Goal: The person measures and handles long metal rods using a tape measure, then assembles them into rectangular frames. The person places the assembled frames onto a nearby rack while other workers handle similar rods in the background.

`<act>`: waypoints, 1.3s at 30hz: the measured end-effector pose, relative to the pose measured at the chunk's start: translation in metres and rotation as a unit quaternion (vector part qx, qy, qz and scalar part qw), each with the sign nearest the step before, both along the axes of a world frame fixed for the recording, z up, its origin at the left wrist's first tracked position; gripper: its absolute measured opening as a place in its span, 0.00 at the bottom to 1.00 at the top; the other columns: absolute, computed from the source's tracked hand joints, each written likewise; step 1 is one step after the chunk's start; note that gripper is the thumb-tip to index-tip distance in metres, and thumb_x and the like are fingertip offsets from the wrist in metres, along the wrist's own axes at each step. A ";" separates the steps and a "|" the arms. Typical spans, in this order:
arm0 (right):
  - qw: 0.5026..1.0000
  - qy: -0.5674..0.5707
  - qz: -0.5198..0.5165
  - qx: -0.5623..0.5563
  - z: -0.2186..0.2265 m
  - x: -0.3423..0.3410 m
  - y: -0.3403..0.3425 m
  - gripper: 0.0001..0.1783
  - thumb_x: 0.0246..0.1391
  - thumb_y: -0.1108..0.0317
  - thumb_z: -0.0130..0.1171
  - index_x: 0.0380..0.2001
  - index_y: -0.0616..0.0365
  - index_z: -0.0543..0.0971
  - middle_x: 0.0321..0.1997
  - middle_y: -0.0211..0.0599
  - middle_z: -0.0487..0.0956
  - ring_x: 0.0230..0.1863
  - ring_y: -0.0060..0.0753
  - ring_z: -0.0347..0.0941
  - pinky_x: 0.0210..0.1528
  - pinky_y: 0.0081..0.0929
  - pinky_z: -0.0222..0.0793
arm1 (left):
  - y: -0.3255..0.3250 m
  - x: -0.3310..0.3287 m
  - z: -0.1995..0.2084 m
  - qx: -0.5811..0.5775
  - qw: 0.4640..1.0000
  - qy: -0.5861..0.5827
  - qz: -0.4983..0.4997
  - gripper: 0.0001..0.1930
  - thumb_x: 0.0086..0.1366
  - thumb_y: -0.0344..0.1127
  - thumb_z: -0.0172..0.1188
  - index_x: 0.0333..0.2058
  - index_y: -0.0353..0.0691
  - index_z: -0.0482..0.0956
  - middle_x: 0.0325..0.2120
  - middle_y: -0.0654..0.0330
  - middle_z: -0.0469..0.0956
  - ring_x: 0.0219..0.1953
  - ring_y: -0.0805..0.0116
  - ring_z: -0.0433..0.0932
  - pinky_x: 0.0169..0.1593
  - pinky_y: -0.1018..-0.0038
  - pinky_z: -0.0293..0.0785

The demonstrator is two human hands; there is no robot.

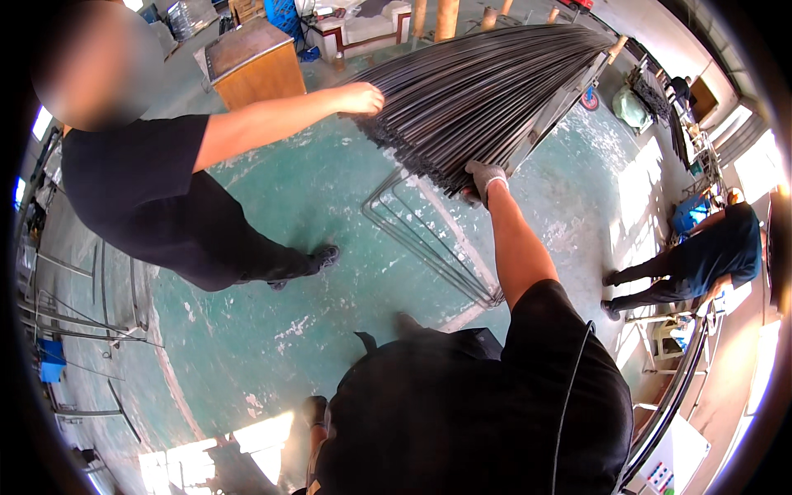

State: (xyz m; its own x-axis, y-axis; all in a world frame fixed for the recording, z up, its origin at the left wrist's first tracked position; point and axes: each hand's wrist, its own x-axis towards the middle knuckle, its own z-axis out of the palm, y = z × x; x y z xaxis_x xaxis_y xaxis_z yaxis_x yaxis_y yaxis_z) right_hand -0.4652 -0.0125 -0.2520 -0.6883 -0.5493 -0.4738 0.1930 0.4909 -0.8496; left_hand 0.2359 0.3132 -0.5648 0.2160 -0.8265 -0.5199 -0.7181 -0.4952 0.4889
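A wide stack of long, thin black rods (pixel 487 82) stretches away from me on a rack, its near ends slightly uneven. My right hand (pixel 485 180), in a grey glove, reaches out to the near right corner of the stack. Its fingers are closed around rod ends there. Low in the view, beside my body, hangs my left hand (pixel 314 409), apart from the stack; it looks dark, and its fingers cannot be made out. At the stack's near left corner is a co-worker's bare hand (pixel 361 98), the arm stretched over from the left.
The co-worker (pixel 140 165) stands left on the green floor (pixel 247 346). Under the stack's near end sits a bent metal rod frame (pixel 429 239). A wooden cabinet (pixel 254 66) stands behind. Another person (pixel 701 256) works at the right, and metal racks (pixel 82 322) line the left.
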 end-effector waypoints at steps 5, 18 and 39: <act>1.000 -0.003 -0.008 -0.013 0.000 0.000 0.002 0.16 0.60 0.59 0.67 0.41 0.61 0.83 0.33 0.43 0.84 0.22 0.41 0.80 0.19 0.39 0.79 | -0.009 -0.027 -0.008 -0.047 0.995 0.077 0.035 0.14 0.62 0.45 0.65 0.37 0.43 0.92 0.38 0.47 0.90 0.43 0.47 0.89 0.45 0.56 0.83; 0.999 -0.027 0.026 -0.024 -0.020 -0.010 0.000 0.15 0.62 0.58 0.66 0.41 0.60 0.81 0.29 0.42 0.82 0.20 0.42 0.79 0.21 0.42 0.80 | -0.023 -0.041 0.003 -0.012 0.999 0.036 0.027 0.15 0.63 0.45 0.64 0.37 0.43 0.92 0.39 0.47 0.90 0.44 0.46 0.89 0.46 0.55 0.83; 0.998 -0.010 0.047 -0.031 -0.008 0.017 0.013 0.25 0.66 0.48 0.62 0.37 0.65 0.81 0.22 0.42 0.80 0.15 0.40 0.77 0.17 0.40 0.74 | -0.026 -0.048 -0.012 0.000 0.999 0.027 0.030 0.15 0.64 0.46 0.64 0.39 0.43 0.92 0.40 0.47 0.90 0.45 0.44 0.88 0.48 0.55 0.83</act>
